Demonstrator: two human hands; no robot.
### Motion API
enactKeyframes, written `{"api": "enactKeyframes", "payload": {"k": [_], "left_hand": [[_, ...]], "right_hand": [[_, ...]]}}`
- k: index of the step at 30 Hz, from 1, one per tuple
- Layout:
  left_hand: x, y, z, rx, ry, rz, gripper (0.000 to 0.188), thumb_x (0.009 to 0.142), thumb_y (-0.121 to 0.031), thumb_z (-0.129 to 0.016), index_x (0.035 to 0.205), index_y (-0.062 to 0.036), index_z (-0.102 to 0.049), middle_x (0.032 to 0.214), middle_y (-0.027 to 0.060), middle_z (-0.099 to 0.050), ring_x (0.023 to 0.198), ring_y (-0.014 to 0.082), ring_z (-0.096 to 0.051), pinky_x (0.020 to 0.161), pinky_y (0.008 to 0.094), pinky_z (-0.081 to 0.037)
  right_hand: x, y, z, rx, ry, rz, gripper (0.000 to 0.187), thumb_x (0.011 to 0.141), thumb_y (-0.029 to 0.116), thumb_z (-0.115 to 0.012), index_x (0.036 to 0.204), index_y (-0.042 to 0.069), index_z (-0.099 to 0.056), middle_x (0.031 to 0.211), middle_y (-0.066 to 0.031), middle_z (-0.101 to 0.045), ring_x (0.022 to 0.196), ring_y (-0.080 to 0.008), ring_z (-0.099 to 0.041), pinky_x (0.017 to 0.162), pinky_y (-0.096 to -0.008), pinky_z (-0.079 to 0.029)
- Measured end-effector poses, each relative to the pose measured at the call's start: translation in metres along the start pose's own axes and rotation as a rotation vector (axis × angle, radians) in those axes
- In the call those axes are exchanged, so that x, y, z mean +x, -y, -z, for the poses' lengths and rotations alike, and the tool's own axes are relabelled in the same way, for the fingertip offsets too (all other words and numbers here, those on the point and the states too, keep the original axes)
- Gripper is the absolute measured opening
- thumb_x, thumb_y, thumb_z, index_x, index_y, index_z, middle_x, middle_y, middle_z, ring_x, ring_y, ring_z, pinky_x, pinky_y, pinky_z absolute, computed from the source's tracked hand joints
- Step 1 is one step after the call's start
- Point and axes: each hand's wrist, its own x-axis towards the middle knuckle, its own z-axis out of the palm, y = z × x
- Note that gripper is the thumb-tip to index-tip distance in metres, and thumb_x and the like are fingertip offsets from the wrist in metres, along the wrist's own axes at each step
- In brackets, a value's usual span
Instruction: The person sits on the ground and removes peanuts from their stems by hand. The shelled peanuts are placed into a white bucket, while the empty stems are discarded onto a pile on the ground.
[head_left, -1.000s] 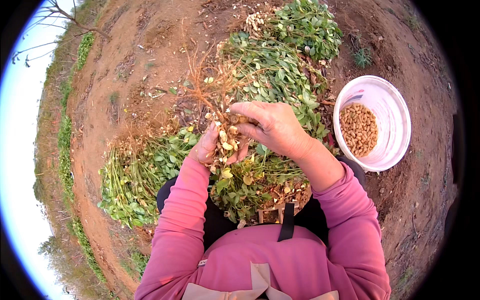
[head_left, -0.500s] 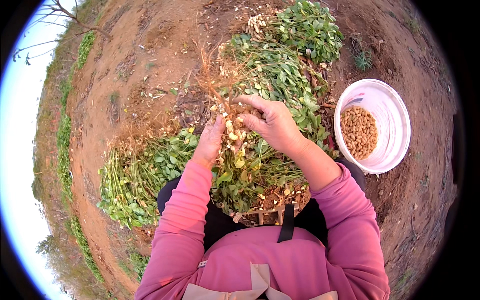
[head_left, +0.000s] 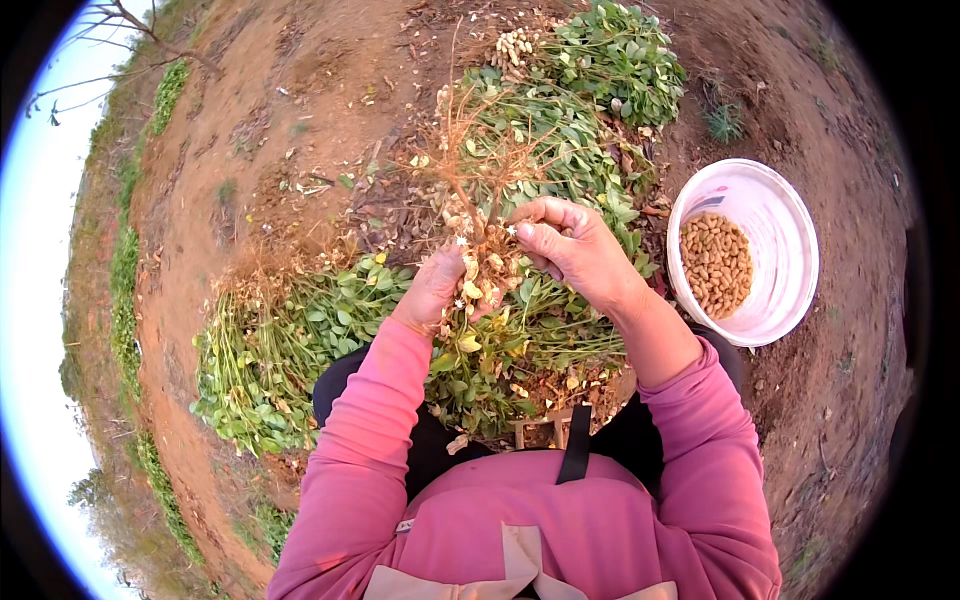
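Note:
My left hand is closed round the stems of an uprooted peanut plant, whose thin brown roots fan out away from me. Pale pods and a few yellowed leaves hang about its base. At the right side of that cluster, my right hand pinches with thumb and forefinger at what looks like a peanut pod, partly covered by the fingertips. The other fingers of this hand curl beneath. Leafy stems of the bundle lie below both hands, between my knees.
A white bucket, partly filled with peanuts, stands on the soil at my right. Piles of peanut plants lie at the left and beyond my hands. One far bundle has pods showing. A wooden seat edge shows below me.
My right hand has drawn back to the right and slightly toward me, its fingers more curled. My left hand and the plant have shifted a little to the right.

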Motion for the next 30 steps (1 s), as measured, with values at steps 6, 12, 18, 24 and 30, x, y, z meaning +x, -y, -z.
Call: {"api": "enactKeyframes", "payload": {"k": [6,12,18,24,30], "left_hand": [[0.0,-0.008,-0.022,0.029,-0.056,0.015,0.071,0.084,-0.067,-0.047,0.116,-0.0036,-0.051,0.065,0.0089,-0.058,0.046,0.012,-0.049,0.041,0.023,-0.037],[0.007,0.0,-0.018,-0.08,0.031,-0.042,0.054,0.095,-0.051,-0.045,0.113,-0.0019,-0.057,0.081,0.0079,-0.064,0.054,0.011,-0.055,0.044,0.0224,-0.042],[0.006,0.017,0.02,-0.18,0.057,-0.062,0.073,0.087,-0.067,-0.042,0.12,-0.0019,-0.051,0.067,0.007,-0.058,0.043,0.0116,-0.044,0.048,0.0259,-0.039],[0.003,0.003,0.021,-0.396,0.196,-0.134,0.073,0.092,-0.066,-0.023,0.117,-0.0043,-0.053,0.056,0.0025,-0.048,0.04,0.015,-0.041,0.059,0.0319,-0.039],[0.008,-0.007,0.009,-0.44,0.189,-0.198,0.072,0.092,-0.067,-0.023,0.113,-0.0062,-0.055,0.057,0.0013,-0.049,0.039,0.0146,-0.04,0.06,0.0317,-0.038]], "right_hand": [[-0.01,0.004,0.005,-0.181,-0.051,0.044,0.017,0.093,0.019,-0.059,0.1,0.004,-0.062,0.072,0.0058,-0.053,0.062,-0.0019,-0.045,0.055,-0.019,-0.038],[-0.008,-0.004,0.01,-0.482,-0.088,0.176,0.018,0.093,0.019,-0.061,0.104,0.005,-0.059,0.07,0.0048,-0.054,0.062,-0.0019,-0.043,0.053,-0.019,-0.036],[-0.023,0.036,0.039,0.338,-0.145,0.139,0.009,0.091,0.017,-0.061,0.094,0.008,-0.06,0.064,0.0049,-0.049,0.051,-0.0037,-0.037,0.045,-0.0182,-0.03],[-0.094,0.038,0.246,-1.097,-0.852,-0.071,0.035,0.09,0.026,-0.059,0.117,0.004,-0.057,0.095,-0.0106,-0.061,0.079,-0.0184,-0.057,0.069,-0.0293,-0.046],[-0.061,0.026,0.17,-1.304,-0.656,0.086,0.045,0.088,0.023,-0.06,0.126,0.001,-0.051,0.122,-0.0232,-0.056,0.112,-0.0353,-0.055,0.093,-0.0381,-0.044]]}}
